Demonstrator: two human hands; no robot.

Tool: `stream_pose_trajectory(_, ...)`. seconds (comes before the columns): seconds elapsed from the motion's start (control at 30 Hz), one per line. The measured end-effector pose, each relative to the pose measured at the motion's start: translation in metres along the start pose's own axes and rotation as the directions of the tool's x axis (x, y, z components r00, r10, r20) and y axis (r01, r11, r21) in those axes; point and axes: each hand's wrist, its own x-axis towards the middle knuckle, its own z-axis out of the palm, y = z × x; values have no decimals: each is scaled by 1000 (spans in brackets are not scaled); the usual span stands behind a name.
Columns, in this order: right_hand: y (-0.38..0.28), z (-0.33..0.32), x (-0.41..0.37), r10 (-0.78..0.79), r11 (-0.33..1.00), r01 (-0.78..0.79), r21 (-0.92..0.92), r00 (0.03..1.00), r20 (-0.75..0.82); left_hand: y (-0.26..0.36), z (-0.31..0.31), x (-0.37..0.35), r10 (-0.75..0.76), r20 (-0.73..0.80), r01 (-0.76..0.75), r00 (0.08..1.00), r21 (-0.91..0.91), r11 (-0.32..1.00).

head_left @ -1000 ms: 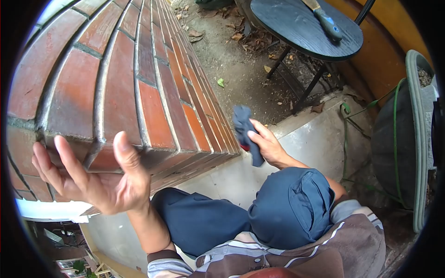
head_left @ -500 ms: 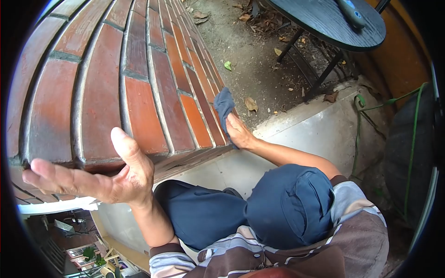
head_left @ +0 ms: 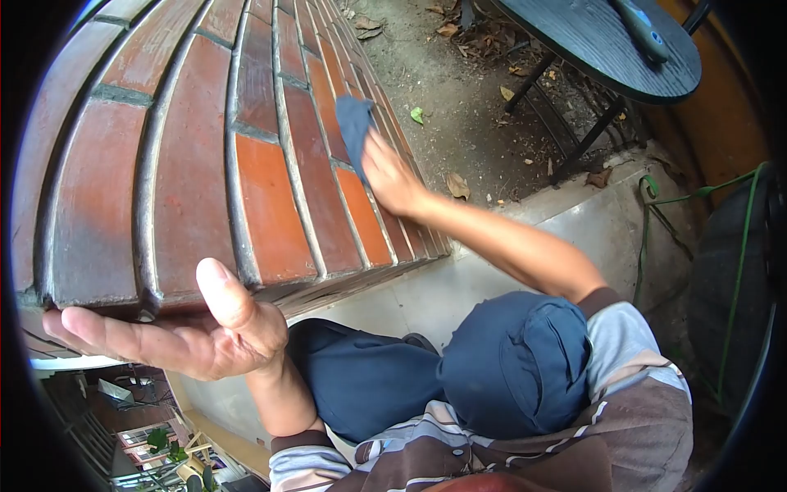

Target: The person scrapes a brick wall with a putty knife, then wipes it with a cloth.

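Blue-grey cloth resting against a brick wall

At the upper middle of the frame, the person's right hand is holding the cloth against the red and orange face of the brick wall, close to its far edge. The fingers are lying fairly straight over the cloth, and its upper end is sticking out beyond them. At the lower left, the left hand is opening wide, palm up, the thumb standing well apart from the fingers. It is lying along the wall's near bottom edge; whether it is touching the brick, one cannot tell.

Dark blue trousers are filling the lower middle, with a brown striped shirt showing below. At the upper right, a black tabletop is carrying a tool with a blue-marked handle, its other end running out of view. A green leaf and a brown leaf are lying on the ground between the wall and the tabletop. Near the right edge, a green strip is hanging over a dark rounded object.
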Motion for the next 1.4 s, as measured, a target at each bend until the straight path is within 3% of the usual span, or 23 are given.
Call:
stream_pose_trajectory(0.03,-17,2,-26,-55,998,56,19,996,-64,2,1,0,-15,-4,15,1000,-30,999)
stream_pose_trajectory(0.1,-51,-3,-58,-176,983,177,51,984,-18,6,-3,1,-24,29,23,999,52,998)
stream_pose_trajectory(0.17,-80,1,-72,-152,988,151,14,987,45,10,0,3,-62,20,62,998,18,998)
stream_pose_trajectory(0.23,-110,0,-36,-444,896,440,57,892,83,14,5,3,-109,-23,107,994,-89,990)
stream_pose_trajectory(0.3,-119,3,1,-526,849,517,108,845,92,16,9,2,-139,-81,126,987,-147,981)
stream_pose_trajectory(0.37,-98,6,36,-410,909,394,133,903,126,16,25,-1,-196,-206,120,959,-332,936)
stream_pose_trajectory(0.4,-70,14,46,-439,897,441,-37,897,41,15,25,1,-192,-203,119,960,-323,939)
stream_pose_trajectory(0.43,-62,9,45,-217,975,218,-34,976,26,13,23,1,-180,-192,117,965,-300,947)
stream_pose_trajectory(0.5,-13,8,28,-49,999,48,-20,998,-34,11,22,2,-160,-172,111,972,-266,958)
stream_pose_trajectory(0.6,34,-1,-49,110,990,-115,-76,992,-60,9,21,1,-145,-179,97,973,-254,962)
stream_pose_trajectory(0.73,35,-9,-167,275,954,-281,-99,959,-75,2,17,-1,-135,-201,79,970,-265,961)
stream_pose_trajectory(0.83,41,-9,-231,484,866,-491,-95,871,-89,-4,9,-7,-81,-149,57,986,-160,985)
stream_pose_trajectory(0.9,60,-13,-236,522,839,-526,-136,850,-70,-13,3,-16,-24,-123,18,992,-51,999)
stream_pose_trajectory(1.03,93,-19,-155,506,855,-507,-114,862,-36,5,12,-11,-196,-193,171,961,-138,976)
stream_pose_trajectory(1.13,140,-22,-92,442,891,-439,-118,897,5,5,9,-13,-230,-168,202,959,-168,965)
stream_pose_trajectory(1.17,157,-29,-87,401,911,-386,-145,912,88,7,11,-12,-240,-174,209,955,-181,961)
stream_pose_trajectory(1.27,161,-31,-111,449,888,-434,-152,890,80,2,12,-15,-241,-208,209,948,-164,964)
stream_pose_trajectory(1.4,106,-22,-172,541,837,-534,-117,841,26,-2,15,-18,-246,-219,214,944,-160,964)
